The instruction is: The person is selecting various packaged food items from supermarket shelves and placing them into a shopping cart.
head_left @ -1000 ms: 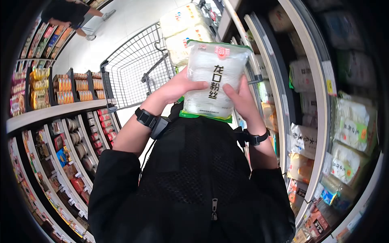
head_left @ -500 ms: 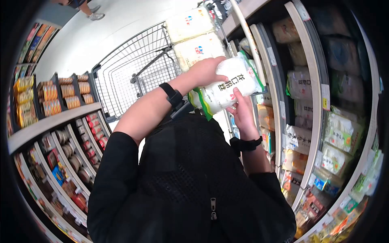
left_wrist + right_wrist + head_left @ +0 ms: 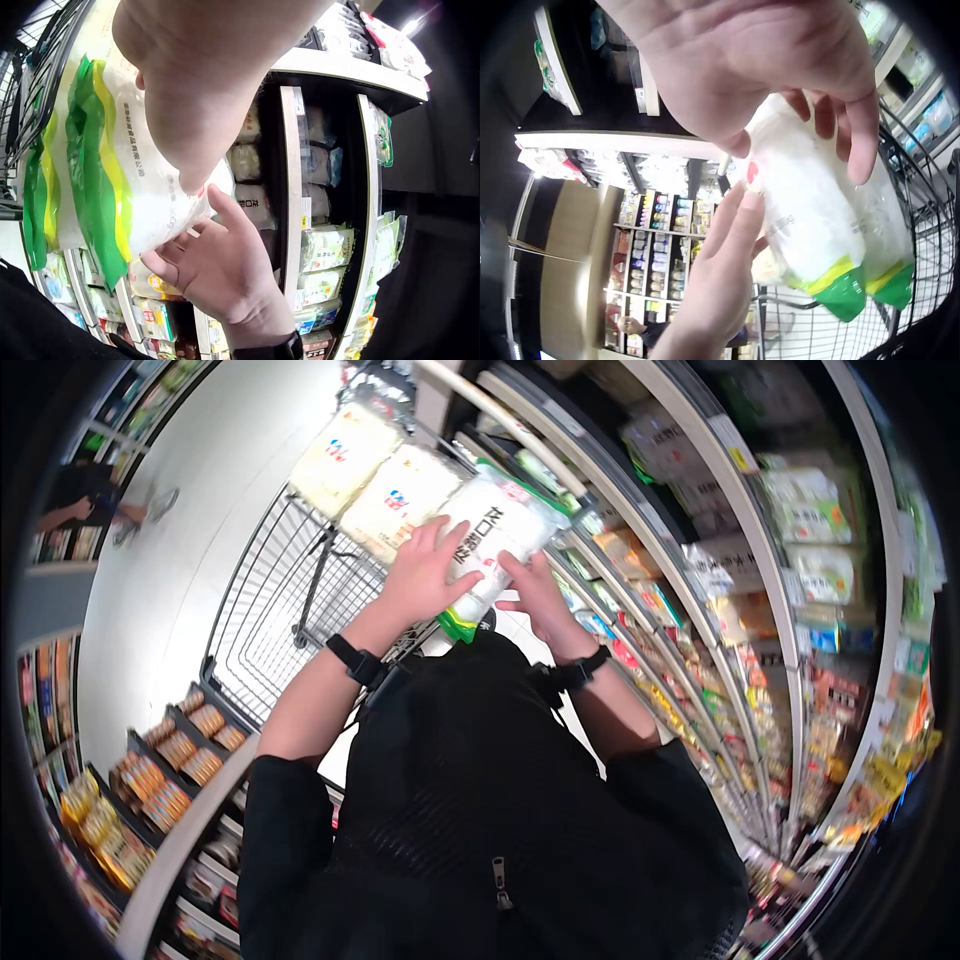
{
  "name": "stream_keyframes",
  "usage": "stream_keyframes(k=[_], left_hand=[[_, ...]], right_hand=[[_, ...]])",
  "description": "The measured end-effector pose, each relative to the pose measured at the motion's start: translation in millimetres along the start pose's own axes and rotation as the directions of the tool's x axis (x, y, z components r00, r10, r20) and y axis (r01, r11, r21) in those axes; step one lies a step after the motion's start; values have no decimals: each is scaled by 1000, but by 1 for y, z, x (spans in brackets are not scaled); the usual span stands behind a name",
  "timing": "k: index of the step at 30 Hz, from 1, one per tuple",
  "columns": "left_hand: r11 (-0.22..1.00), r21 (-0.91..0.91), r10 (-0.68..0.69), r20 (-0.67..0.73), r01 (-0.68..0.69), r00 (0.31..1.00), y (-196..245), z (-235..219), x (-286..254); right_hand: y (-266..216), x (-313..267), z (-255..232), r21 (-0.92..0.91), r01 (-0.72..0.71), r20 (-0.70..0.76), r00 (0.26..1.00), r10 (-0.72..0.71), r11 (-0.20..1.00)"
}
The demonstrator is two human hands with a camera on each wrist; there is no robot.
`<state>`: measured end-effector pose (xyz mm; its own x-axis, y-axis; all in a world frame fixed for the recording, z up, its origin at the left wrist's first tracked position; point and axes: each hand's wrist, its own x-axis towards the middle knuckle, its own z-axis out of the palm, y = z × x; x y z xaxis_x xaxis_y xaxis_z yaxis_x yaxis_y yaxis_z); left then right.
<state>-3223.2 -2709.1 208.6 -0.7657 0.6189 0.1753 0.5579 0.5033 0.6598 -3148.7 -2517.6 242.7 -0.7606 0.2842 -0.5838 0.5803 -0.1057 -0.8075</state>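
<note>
A clear bag of vermicelli (image 3: 500,525) with black characters and green ends is tilted above the cart, next to similar large pale packs. My left hand (image 3: 425,575) rests on its face and left edge, fingers spread, thumb apart. My right hand (image 3: 540,600) holds the right edge, thumb on the face; the left wrist view shows the fingers of that right hand (image 3: 217,274) curled beneath. A second green-ended bag (image 3: 892,255) lies against the first in the right wrist view; the first bag hides it in the head view.
The wire cart (image 3: 260,640) stands ahead, carrying pale packs (image 3: 345,455) at its right side. Shelves of bagged goods (image 3: 810,575) run close on the right. A low shelf (image 3: 190,800) borders the left. A person (image 3: 85,500) stands across the aisle.
The bag was held upright facing me, then turned and tilted; now it has moved left beside the pale packs. My left fingers have spread over it. The head view has swung right.
</note>
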Motion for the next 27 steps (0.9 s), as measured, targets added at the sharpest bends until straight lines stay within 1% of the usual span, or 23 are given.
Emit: stream_keyframes(k=[1,3,4,5,7,8,10,11,12,13,14,15,16,17,18,19,20,21,22,23,25,26,27], left_hand=[[999,-4,34,16,-34,999,-3,1,2],[999,36,31,-46,-29,998,-10,4,4],[999,18,27,-51,-26,998,-12,3,5],[998,18,60,-34,-60,998,-14,0,6],[992,-123,-5,-41,0,999,-18,-8,2],[993,-109,32,-110,-44,993,-20,-14,-3],[979,-200,7,-188,-46,982,-27,-33,-19],[954,-297,-92,-195,31,976,-34,-40,-32],[914,-391,-192,-191,105,963,-43,-46,-47],[874,-461,-296,-251,155,921,-48,-50,-66],[868,-461,-353,-311,185,882,-67,-45,-89],[853,-445,-423,-287,272,859,-87,-39,-114],[768,-461,-564,-158,445,810,-94,-33,-133],[727,-380,-622,-10,572,783,-96,-21,-148],[751,-337,-554,145,568,820,-135,12,-180],[733,-279,-556,279,621,783,-133,25,-194],[697,-290,-518,428,656,741,-121,22,-198],[607,-284,-555,517,742,652,-123,30,-209],[567,-341,-522,555,750,647,-121,44,-207],[521,-394,-486,593,757,643,-113,59,-203],[523,-396,-487,588,755,646,-107,72,-204],[518,-400,-497,578,756,647,-106,77,-205],[514,-400,-516,562,759,646,-104,81,-205]], right_hand=[[1,8,-1,-49,16,13,1000,-15,999],[1,13,0,-61,49,24,999,-47,997],[3,14,2,-40,56,-5,998,-56,998],[5,16,4,-25,61,-18,998,-61,998],[6,19,5,2,71,-47,996,-71,997],[7,21,5,0,80,-31,996,-79,997],[12,24,3,-18,93,-14,996,-93,995],[11,23,1,-3,102,-29,994,-102,995],[11,22,0,-45,88,15,996,-87,995],[11,23,2,-97,75,77,995,-68,992],[10,24,4,-90,82,80,994,-75,993],[10,25,8,-106,92,107,991,-81,990],[9,26,10,-122,103,132,987,-87,987],[8,27,10,-142,118,159,983,-95,983],[12,31,8,-130,155,136,981,-137,979],[9,31,9,-126,165,140,979,-147,978],[5,32,14,-169,144,165,979,-116,975],[3,33,21,-215,114,184,980,-74,970],[8,40,18,-245,142,122,986,-115,959],[15,47,12,-244,148,108,986,-125,959],[27,58,10,-382,291,150,956,-252,877],[22,58,11,-383,288,137,957,-254,878],[16,58,14,-363,237,160,969,-190,901]])
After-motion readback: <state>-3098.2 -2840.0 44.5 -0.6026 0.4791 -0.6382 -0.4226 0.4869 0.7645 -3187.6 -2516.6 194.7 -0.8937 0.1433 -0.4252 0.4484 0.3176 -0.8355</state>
